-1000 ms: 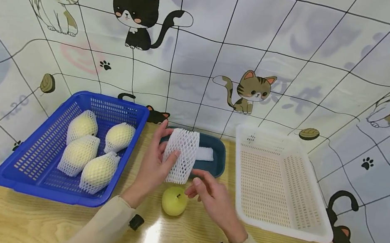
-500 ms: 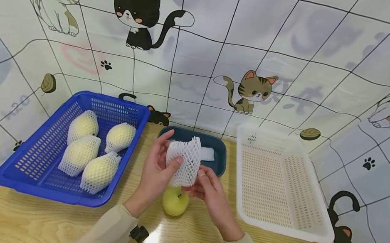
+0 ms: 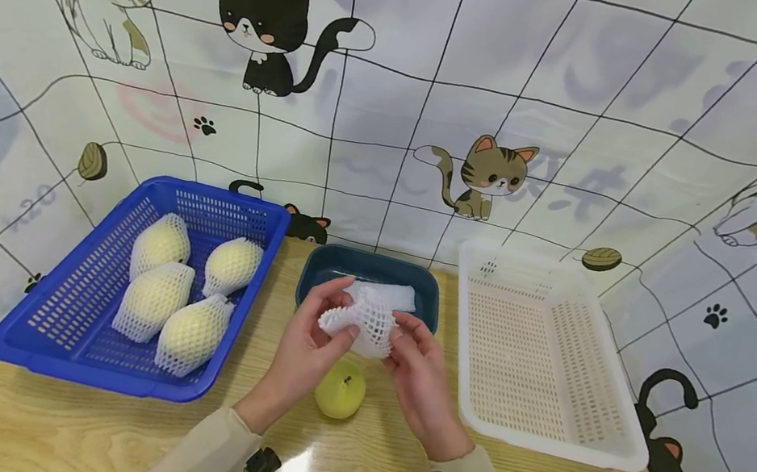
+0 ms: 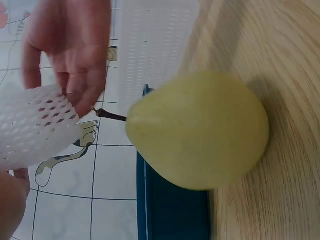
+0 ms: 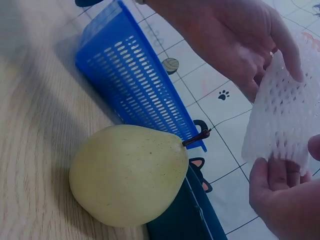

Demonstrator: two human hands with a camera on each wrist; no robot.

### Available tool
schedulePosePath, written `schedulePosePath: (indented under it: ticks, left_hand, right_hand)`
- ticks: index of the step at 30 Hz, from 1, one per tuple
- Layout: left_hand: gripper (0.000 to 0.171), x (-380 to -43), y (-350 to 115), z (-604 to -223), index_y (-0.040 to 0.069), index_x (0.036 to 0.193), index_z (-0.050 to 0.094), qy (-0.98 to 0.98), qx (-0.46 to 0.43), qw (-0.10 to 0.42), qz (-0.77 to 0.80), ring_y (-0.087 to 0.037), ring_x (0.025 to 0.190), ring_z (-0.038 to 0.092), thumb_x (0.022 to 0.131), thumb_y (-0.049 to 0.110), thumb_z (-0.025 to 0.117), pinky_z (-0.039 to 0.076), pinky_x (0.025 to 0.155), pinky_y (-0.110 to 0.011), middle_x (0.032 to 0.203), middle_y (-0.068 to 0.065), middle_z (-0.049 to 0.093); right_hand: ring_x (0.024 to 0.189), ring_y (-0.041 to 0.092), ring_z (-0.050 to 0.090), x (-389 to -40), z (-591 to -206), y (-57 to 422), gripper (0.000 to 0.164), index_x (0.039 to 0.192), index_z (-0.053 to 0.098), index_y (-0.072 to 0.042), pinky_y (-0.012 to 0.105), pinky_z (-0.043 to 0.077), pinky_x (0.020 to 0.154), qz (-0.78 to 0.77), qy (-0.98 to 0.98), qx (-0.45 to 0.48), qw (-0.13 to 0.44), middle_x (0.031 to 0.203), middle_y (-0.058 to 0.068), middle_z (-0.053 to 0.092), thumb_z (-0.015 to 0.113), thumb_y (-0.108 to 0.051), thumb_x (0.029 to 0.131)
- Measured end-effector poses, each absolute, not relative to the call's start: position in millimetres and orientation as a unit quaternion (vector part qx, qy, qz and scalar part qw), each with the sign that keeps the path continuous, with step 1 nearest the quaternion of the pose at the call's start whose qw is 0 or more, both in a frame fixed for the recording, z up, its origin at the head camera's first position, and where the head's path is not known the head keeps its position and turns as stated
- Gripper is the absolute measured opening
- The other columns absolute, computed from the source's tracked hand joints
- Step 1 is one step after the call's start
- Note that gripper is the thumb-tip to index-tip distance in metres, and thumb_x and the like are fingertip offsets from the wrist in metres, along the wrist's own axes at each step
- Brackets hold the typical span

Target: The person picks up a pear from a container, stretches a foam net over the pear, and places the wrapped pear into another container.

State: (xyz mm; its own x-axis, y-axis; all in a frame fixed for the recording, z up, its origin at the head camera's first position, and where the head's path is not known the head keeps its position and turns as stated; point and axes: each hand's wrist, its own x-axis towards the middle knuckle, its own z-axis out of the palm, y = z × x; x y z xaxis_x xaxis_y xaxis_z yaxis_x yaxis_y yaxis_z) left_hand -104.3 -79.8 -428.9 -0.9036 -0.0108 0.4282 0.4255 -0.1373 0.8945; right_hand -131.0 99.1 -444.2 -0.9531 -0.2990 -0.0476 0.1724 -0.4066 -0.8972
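Both hands hold a white foam net sleeve (image 3: 371, 331) between them, above a bare yellow-green pear (image 3: 340, 390). My left hand (image 3: 307, 344) pinches the sleeve's left side, thumb in front. At the other side my right hand (image 3: 422, 377) grips the edge with thumb and fingers. Seen from the left wrist, the pear (image 4: 200, 130) stands on the table, stem toward the net sleeve (image 4: 37, 125) and apart from it. In the right wrist view the sleeve (image 5: 280, 110) spreads open between the hands, the pear (image 5: 130, 175) below it.
A blue basket (image 3: 100, 378) on the left holds several pears in foam nets (image 3: 152, 300). Behind the hands a dark teal tray (image 3: 430, 284) contains more white foam sleeves (image 3: 398, 298). A white perforated basket (image 3: 545, 448) stands at the right. A cat-patterned cloth (image 3: 397, 108) hangs behind.
The right hand has come up to the sleeve and taken hold of its edge. The sleeve has gone from hanging upright to tilted and spread. The pear stays in place.
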Motion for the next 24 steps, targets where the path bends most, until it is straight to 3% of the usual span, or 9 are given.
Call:
schedulePosePath:
  ticks: [3, 6, 10, 14, 16, 18, 21, 24]
  left_hand:
    - [0.064, -103, -80, -431, -0.001, 0.148, 0.043, -0.656, -0.181, 0.134, -0.721, -0.017, 0.116, 0.051, 0.088, -0.020, 0.055, 0.050, 0.089, -0.020, 0.133, -0.016, 0.050]
    - [0.077, -102, -83, -434, 0.004, 0.153, 0.038, -0.648, -0.217, 0.103, -0.722, -0.021, 0.127, 0.046, 0.081, -0.022, 0.046, 0.044, 0.102, -0.024, 0.148, -0.014, 0.043]
    - [0.094, -101, -91, -440, 0.012, 0.164, 0.022, -0.631, -0.261, 0.049, -0.728, -0.026, 0.151, 0.026, 0.076, -0.017, 0.037, 0.030, 0.118, -0.027, 0.167, -0.007, 0.024]
    - [0.078, -100, -95, -444, 0.005, 0.166, 0.006, -0.600, -0.265, 0.024, -0.755, -0.035, 0.158, 0.008, 0.092, -0.005, 0.030, 0.016, 0.126, -0.046, 0.172, -0.016, 0.009]
    - [0.063, -101, -94, -445, -0.001, 0.164, 0.010, -0.599, -0.226, 0.032, -0.768, -0.038, 0.157, 0.011, 0.103, 0.004, 0.028, 0.017, 0.124, -0.055, 0.170, -0.021, 0.012]
    - [0.053, -103, -92, -443, -0.004, 0.160, 0.024, -0.619, -0.163, 0.041, -0.767, -0.038, 0.154, 0.022, 0.111, 0.014, 0.029, 0.023, 0.121, -0.059, 0.166, -0.022, 0.024]
    - [0.044, -105, -88, -442, -0.006, 0.148, 0.047, -0.671, -0.072, 0.037, -0.737, -0.038, 0.141, 0.042, 0.112, 0.017, 0.038, 0.038, 0.114, -0.057, 0.153, -0.022, 0.044]
    - [0.037, -105, -85, -441, -0.007, 0.137, 0.059, -0.724, -0.030, 0.017, -0.689, -0.036, 0.123, 0.057, 0.111, 0.014, 0.044, 0.049, 0.103, -0.053, 0.138, -0.021, 0.056]
  right_hand:
    - [0.110, 0.019, 0.056, -131, -444, 100, 0.029, 0.135, 0.046, -0.003, 0.027, 0.052, 0.092, -0.840, 0.523, -0.071, 0.126, 0.124, 0.007, 0.054, 0.050, -0.005, 0.106]
    - [0.110, 0.017, 0.055, -131, -444, 100, 0.033, 0.139, 0.042, -0.004, 0.026, 0.051, 0.090, -0.852, 0.504, -0.075, 0.124, 0.124, 0.006, 0.052, 0.046, -0.002, 0.107]
    - [0.113, 0.016, 0.053, -133, -444, 100, 0.032, 0.140, 0.042, -0.006, 0.026, 0.051, 0.089, -0.871, 0.468, -0.065, 0.133, 0.131, 0.005, 0.049, 0.040, -0.002, 0.108]
    - [0.106, 0.013, 0.053, -134, -444, 101, 0.020, 0.130, 0.050, -0.012, 0.025, 0.050, 0.088, -0.883, 0.442, -0.069, 0.143, 0.124, 0.002, 0.052, 0.040, -0.012, 0.112]
    - [0.097, 0.012, 0.052, -134, -444, 102, 0.018, 0.126, 0.053, -0.012, 0.024, 0.049, 0.085, -0.884, 0.434, -0.080, 0.154, 0.114, 0.000, 0.054, 0.042, -0.017, 0.113]
    - [0.087, 0.011, 0.050, -133, -444, 103, 0.021, 0.127, 0.054, -0.011, 0.024, 0.049, 0.081, -0.884, 0.426, -0.089, 0.169, 0.105, 0.000, 0.054, 0.043, -0.022, 0.113]
    - [0.080, 0.010, 0.050, -133, -443, 102, 0.027, 0.133, 0.052, -0.007, 0.024, 0.049, 0.079, -0.882, 0.420, -0.094, 0.191, 0.101, 0.000, 0.055, 0.044, -0.024, 0.113]
    - [0.080, 0.009, 0.049, -133, -441, 101, 0.034, 0.141, 0.045, -0.003, 0.023, 0.048, 0.078, -0.881, 0.416, -0.097, 0.203, 0.104, 0.000, 0.053, 0.045, -0.022, 0.113]
